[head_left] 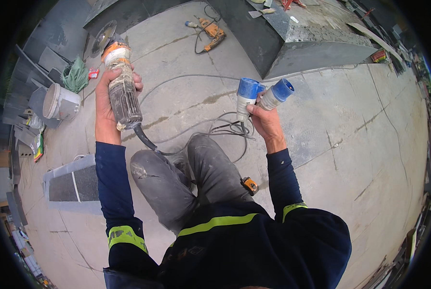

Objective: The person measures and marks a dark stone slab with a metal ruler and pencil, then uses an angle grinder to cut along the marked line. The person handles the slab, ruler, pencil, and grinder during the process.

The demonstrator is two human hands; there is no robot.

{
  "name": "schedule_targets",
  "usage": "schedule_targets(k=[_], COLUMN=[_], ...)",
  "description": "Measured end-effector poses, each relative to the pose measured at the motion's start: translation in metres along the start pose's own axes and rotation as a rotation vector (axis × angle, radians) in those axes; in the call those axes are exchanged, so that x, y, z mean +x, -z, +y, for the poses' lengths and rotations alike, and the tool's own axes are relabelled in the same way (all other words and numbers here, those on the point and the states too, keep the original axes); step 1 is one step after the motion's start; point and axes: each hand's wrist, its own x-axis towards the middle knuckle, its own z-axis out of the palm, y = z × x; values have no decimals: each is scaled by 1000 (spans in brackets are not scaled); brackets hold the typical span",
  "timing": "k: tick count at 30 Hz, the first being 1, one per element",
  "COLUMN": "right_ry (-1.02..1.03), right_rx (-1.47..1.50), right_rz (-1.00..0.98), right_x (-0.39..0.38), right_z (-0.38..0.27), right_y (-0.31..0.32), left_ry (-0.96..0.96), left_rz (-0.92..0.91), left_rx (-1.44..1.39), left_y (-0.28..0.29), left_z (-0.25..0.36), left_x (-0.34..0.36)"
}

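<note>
My left hand (106,94) is closed around the dusty body of an angle grinder (125,96), raised at the left. Its cutting disc (103,38) points up and away from me. A black cord (145,138) leaves the grinder's lower end and runs toward loose cable (225,126) on the floor ahead of my knees. At the right, my right hand (268,127) grips two blue-and-white industrial power connectors. The left connector (247,94) stands upright; the plug (278,94) tilts to the right, its blue end up. They look apart at their blue ends.
An orange power drill (213,36) lies ahead on the concrete floor. Behind it stands a large grey stone-clad block (316,55). At left are a white bucket (61,101), a green bag (75,74) and leaning slabs. A dark slab (75,184) and an orange tape measure (249,186) flank my legs.
</note>
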Motion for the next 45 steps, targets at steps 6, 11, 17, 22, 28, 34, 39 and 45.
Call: schedule_targets(k=[6,11,17,22,28,34,39,45], right_ry=[47,-96,-203,27,-31,28,82,168], right_rx=[36,64,-264,-602,-785,-772,-401,-611], right_rz=[82,127,17,13,-60,76,162,182], right_x=[20,-11,-32,-26,-14,-18,-45,-63], right_z=[31,55,51,8,-25,2,3,25], right_y=[-108,-157,-157,-137,-120,-135,-138,-135], left_ry=[92,124,84,78,168,143,29,-13], left_rz=[-61,-11,43,80,78,75,21,80], left_rx=[-221,-191,-250,-271,-41,96,-111,11], left_y=[-31,-10,0,8,27,14,20,20], left_z=[-120,-176,-195,-186,-159,-159,-192,-193], left_x=[-51,-52,-52,-51,-50,-45,-33,-23])
